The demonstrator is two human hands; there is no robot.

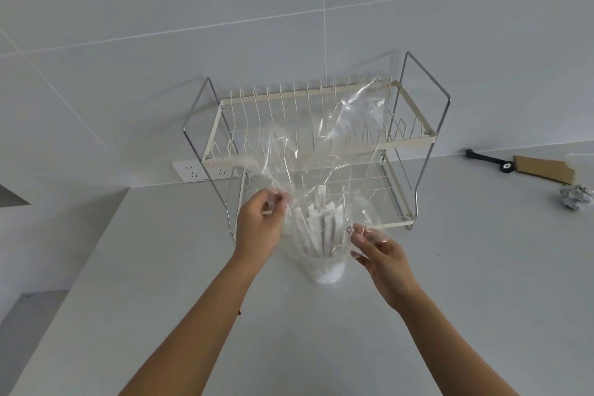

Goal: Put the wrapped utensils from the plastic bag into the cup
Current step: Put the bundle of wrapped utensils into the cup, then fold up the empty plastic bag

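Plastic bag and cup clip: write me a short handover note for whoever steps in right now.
Left hand: fingers pinch the clear plastic bag at its left side.
Right hand: fingers pinch the bag's right edge.
The wrapped utensils stand upright in the cup on the counter, in front of the dish rack, with the bag still around them.
Done: utensils appear seated in the cup.
Left: lift the bag clear.

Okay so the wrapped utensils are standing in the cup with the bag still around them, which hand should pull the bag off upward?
Probably the left hand. It pinches the plastic bag higher up, beside the wrapped utensils, so it could lift straight up. The right hand grips lower, nearer the cup, better placed to steady it.
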